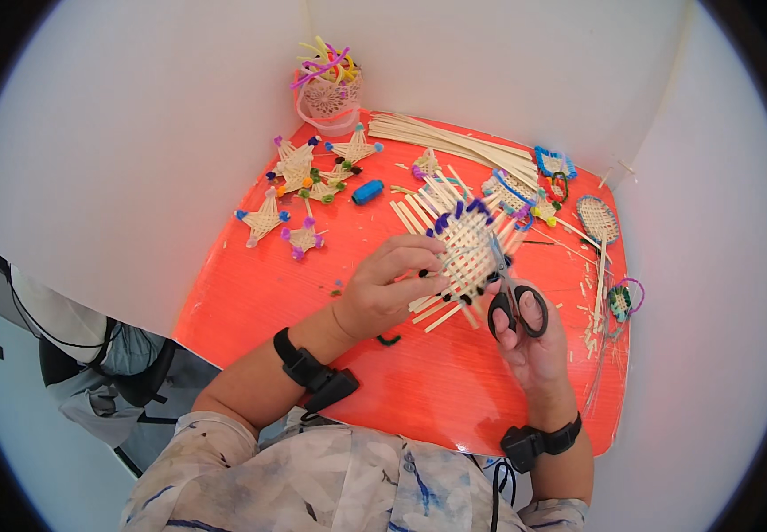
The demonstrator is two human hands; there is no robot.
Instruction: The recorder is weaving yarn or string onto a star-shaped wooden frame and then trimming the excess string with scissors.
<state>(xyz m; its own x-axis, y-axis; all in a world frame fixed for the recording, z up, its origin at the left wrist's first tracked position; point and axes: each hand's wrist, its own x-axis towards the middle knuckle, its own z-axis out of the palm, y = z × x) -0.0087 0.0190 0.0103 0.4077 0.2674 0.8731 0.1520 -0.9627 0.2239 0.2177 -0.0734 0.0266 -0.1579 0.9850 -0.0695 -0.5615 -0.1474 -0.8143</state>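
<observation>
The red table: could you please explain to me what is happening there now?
A person is working on a round woven piece of pale strips, with purple and black fuzzy bits along its edge. The left hand is at its left edge. The right hand holds scissors, their blades by its right side. Many strip ends still stick out. On the red table, woven stars lie to the left and loose strips at the back.

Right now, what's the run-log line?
left hand: at woven piece, left edge; right hand: holding scissors at piece's right side; red table: pale strips, woven stars, blue cylinder
</observation>
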